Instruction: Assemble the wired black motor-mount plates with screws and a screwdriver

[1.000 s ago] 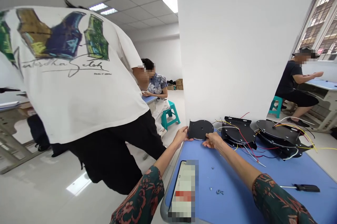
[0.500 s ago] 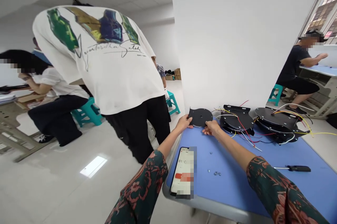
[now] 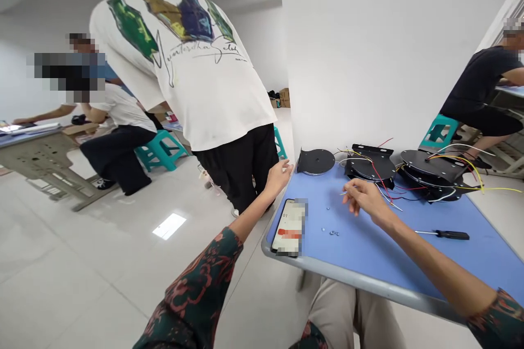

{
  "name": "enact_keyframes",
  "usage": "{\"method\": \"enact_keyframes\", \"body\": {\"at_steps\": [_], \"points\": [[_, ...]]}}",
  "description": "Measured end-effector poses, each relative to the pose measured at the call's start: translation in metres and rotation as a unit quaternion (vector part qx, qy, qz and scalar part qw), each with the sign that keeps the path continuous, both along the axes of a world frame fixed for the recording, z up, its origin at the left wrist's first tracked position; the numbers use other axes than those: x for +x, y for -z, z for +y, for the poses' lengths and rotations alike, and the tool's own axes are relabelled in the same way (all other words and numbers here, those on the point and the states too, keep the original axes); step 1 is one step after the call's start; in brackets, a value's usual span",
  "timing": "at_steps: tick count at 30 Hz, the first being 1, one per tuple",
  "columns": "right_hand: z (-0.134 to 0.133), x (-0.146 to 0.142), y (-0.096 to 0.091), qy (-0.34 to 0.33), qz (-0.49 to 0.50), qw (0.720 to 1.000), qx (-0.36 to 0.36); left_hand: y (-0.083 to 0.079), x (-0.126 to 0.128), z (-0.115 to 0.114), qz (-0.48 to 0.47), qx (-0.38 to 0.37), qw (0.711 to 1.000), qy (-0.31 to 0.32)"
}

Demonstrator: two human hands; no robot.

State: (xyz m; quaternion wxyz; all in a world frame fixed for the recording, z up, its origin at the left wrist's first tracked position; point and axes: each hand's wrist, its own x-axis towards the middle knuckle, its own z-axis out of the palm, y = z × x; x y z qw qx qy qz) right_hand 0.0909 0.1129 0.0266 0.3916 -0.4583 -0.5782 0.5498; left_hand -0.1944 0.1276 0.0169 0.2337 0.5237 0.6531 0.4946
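A black round metal plate with a flat bracket edge (image 3: 316, 161) stands on the far edge of the blue table (image 3: 368, 250). My left hand (image 3: 279, 178) is just off its left side, open, at the table's edge, and not touching it. My right hand (image 3: 364, 199) hovers over the blue top with fingers apart. A thin silver bit (image 3: 343, 192) shows at its fingertips, too small to identify. Nearby lie small metal screws (image 3: 333, 232), a pixelated phone (image 3: 290, 227), and a black-handled screwdriver (image 3: 446, 234).
Stacked black plates with red, yellow and white wires (image 3: 368, 167) (image 3: 434, 169) stand along the white pillar (image 3: 347, 54). A person in a white printed shirt (image 3: 180, 65) bends beyond the table's left edge. Other people sit on teal stools (image 3: 159, 147).
Both hands have let go of the black plate. My right hand has drawn back toward me over the table, and my left hand has moved to the table's edge. The view has turned.
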Motion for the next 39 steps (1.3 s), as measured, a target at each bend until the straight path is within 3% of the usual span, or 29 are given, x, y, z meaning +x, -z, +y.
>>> {"method": "enact_keyframes", "body": {"at_steps": [3,5,7,9,11,13,16,20,25,34,39], "points": [[-0.001,0.048,0.004,0.096,0.011,0.991,0.096,-0.009,0.028,-0.05,-0.051,0.076,0.996,0.014],[0.006,0.074,0.006,0.163,0.037,0.979,0.113,-0.01,0.059,-0.075,-0.109,0.1,0.989,0.028],[0.017,0.092,0.007,0.228,0.056,0.965,0.113,-0.007,0.094,-0.086,-0.169,0.104,0.979,0.049],[0.027,0.104,0.007,0.281,0.047,0.952,0.109,-0.003,0.131,-0.079,-0.234,0.085,0.966,0.065],[0.037,0.109,0.008,0.306,0.024,0.946,0.099,-0.001,0.163,-0.057,-0.292,0.054,0.953,0.057],[0.044,0.109,0.009,0.306,0.004,0.948,0.084,-0.001,0.19,-0.028,-0.336,0.004,0.942,0.019],[0.052,0.105,0.01,0.29,-0.021,0.955,0.052,-0.004,0.216,0.013,-0.358,-0.085,0.93,0.013],[0.062,0.097,0.01,0.266,-0.035,0.963,-0.002,-0.004,0.228,0.045,-0.346,-0.127,0.929,0.026],[0.071,0.084,0.011,0.254,-0.025,0.966,-0.037,-0.002,0.227,0.058,-0.324,-0.164,0.93,0.059],[0.058,0.08,0.008,0.241,0.001,0.97,0.0,-0.001,0.227,0.041,-0.335,-0.156,0.924,0.097],[0.036,0.077,-0.006,0.205,0.03,0.976,0.068,-0.007,0.224,0.023,-0.368,-0.087,0.921,0.095]]}}
